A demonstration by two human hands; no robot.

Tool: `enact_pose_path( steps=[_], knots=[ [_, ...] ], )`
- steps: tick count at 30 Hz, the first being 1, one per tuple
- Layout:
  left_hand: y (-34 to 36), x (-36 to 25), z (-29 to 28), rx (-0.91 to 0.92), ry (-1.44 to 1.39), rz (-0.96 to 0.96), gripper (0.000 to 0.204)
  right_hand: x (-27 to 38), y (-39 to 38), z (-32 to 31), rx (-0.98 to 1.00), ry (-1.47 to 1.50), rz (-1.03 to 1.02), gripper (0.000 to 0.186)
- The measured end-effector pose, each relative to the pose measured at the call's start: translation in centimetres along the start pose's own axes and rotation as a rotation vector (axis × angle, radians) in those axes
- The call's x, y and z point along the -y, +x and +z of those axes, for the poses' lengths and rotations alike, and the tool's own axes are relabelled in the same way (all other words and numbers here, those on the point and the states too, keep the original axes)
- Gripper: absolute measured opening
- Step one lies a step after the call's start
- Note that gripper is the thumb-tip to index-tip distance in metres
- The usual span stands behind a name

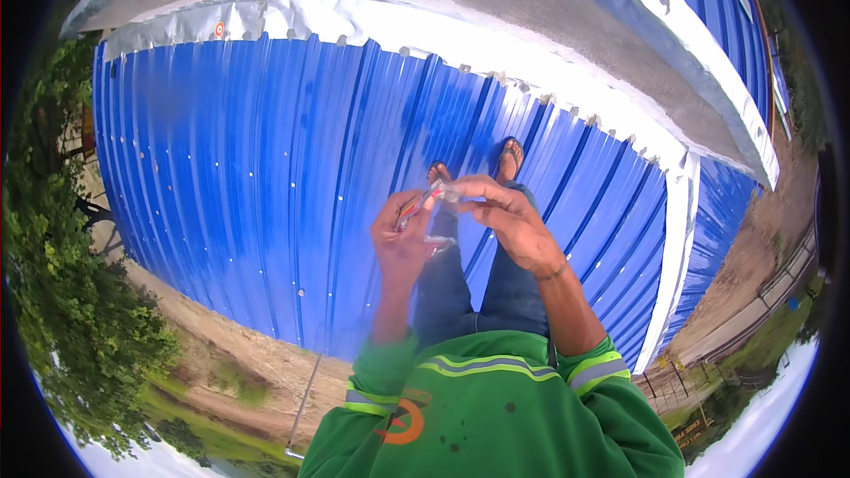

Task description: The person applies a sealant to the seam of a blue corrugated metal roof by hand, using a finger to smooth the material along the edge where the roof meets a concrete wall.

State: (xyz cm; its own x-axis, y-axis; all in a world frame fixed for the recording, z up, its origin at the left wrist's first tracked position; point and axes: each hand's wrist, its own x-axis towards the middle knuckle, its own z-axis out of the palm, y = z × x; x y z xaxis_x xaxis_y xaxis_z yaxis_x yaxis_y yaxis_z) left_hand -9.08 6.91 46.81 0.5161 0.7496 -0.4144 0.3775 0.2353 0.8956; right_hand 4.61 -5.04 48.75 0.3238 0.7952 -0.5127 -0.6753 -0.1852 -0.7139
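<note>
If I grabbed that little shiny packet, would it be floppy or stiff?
The packet is probably floppy, because it looks like thin, partly clear plastic. It's likely light, since it looks smaller than the left hand holding it. Its shiny surface might make it slippery.

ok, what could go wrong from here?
1. The small clear packet in the left hand's fingers could slip and perhaps slide away across the glossy blue roof.
2. The open sandals may grip poorly on that smooth metal.
3. Both hands are up at the packet, so a stumble might be harder to catch.
</note>
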Motion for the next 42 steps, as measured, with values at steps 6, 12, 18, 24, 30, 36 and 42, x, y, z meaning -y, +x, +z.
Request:
enact_pose_path(
  steps=[6,12,18,24,30,36,42],
  knots=[
    [1.8,6.6,-0.4,-0.210,0.083,-0.087,0.011,-3.1,2.4,-1.7,0.044,0.015,0.101,0.038],
    [5.8,16.1,-5.3,-0.286,0.049,-0.289,0.012,-11.3,9.9,-9.4,-0.164,0.078,0.264,0.044],
    [15.0,25.0,-3.5,-0.246,0.022,-0.184,0.012,-21.6,22.8,-19.7,-0.422,-0.370,0.094,0.051],
    [23.5,34.2,0.7,-0.157,-0.027,-0.148,0.014,-31.7,36.4,-30.2,-0.401,-0.833,-0.115,0.055],
    [27.7,41.0,2.5,-0.098,-0.058,-0.093,0.011,-36.4,46.7,-36.9,-0.364,-1.325,-0.401,0.065],
    [30.8,40.0,-1.6,-0.042,0.282,0.096,0.011,-40.3,50.6,-40.2,-0.391,-1.486,-0.454,0.072],
    [31.5,40.3,-6.3,-0.266,0.289,0.201,0.019,-40.2,51.9,-40.6,-0.397,-1.569,-0.564,0.071]
  ],
)
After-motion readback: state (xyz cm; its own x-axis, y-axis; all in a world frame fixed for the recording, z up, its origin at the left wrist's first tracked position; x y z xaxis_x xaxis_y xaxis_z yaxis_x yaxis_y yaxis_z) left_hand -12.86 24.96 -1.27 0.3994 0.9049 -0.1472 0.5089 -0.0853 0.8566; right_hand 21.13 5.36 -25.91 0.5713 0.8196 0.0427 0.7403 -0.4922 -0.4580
